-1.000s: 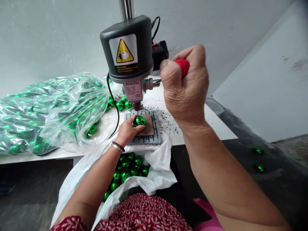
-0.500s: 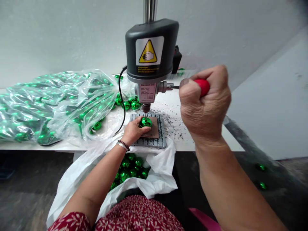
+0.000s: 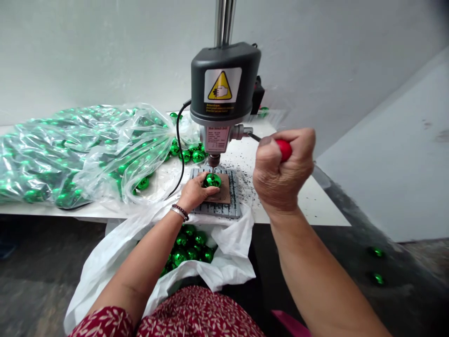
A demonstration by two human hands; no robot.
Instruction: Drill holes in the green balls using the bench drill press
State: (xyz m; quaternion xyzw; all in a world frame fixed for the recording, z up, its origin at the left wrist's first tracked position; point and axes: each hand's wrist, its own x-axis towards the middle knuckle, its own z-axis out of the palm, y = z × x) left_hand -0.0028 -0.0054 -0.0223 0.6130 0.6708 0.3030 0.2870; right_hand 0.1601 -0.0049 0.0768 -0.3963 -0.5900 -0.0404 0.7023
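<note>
Green ball (image 3: 212,180) is right around the middle of the frame, sitting on a brown board (image 3: 225,193) on the drill press's grey base (image 3: 234,209). Left hand (image 3: 195,192) has it pinched, thumb on the near side and fingers on the far side, so part of it is covered. The drill bit (image 3: 213,170) comes down to the ball's top, too small to tell if it's gone in. Right hand (image 3: 284,171), right of center, is clenched round the red knob (image 3: 284,150) of the press lever.

Pretty crowded otherwise: a big clear bag (image 3: 100,164) of green balls fills the left, a few loose balls (image 3: 198,156) sit behind the base, and a black cord (image 3: 180,154) loops down between bag and press. The drill head (image 3: 224,84) blocks the table behind it. Dark shavings (image 3: 247,180) litter the white table (image 3: 321,206). Lower center, white sheeting (image 3: 231,275) cradles more balls (image 3: 192,253); two others (image 3: 378,279) lie on the floor, lower right.
</note>
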